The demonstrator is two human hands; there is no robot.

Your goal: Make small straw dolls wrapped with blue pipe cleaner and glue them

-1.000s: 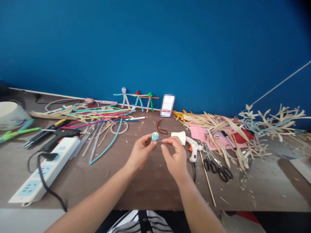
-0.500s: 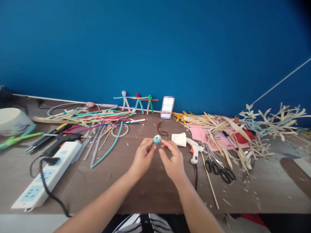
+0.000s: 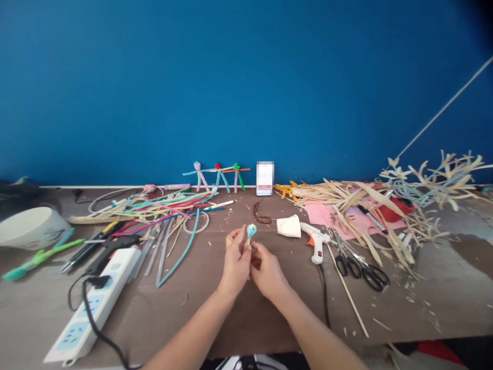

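- Blue-and-yellow ball [image 3: 251,229]: small, wound, sitting on top of a short thin stem. Held upright in the air over the middle of the tabletop [image 3: 239,318], about midway between the near and far edges.
- Left hand [image 3: 235,262]: thumb and fingertips pinched on the stem just under the ball; grip closed.
- Right hand [image 3: 267,270]: pressed against the left hand, fingers curled in toward the lower stem. The contact is hidden, so I cannot tell whether it actually holds it.
- Just beyond the ball, toward the far edge: brown bead string [image 3: 262,213], curled flat.
- Right of the ball: white paper cup [image 3: 289,226] on its side, then white glue gun [image 3: 316,241] with an orange trigger, its cord running to the near edge.
- Further right: black-handled scissors [image 3: 362,270] and a thin wooden stick [image 3: 346,293] lying diagonally.
- Far right corner: heap of dried leaf strips [image 3: 365,205] over a pink sheet [image 3: 327,213].
- Far edge, against the blue wall: three pipe-cleaner figures [image 3: 217,174] standing in a row, a small white box [image 3: 265,178] beside them.
- Left of centre: pile of coloured strips [image 3: 165,205], white ring [image 3: 196,222] at its edge.
- Left side, toward the near edge: black glue gun [image 3: 110,246], white power strip [image 3: 90,303] with one plug in.
- Left edge: pale bowl [image 3: 33,228], green tool [image 3: 42,257] in front.
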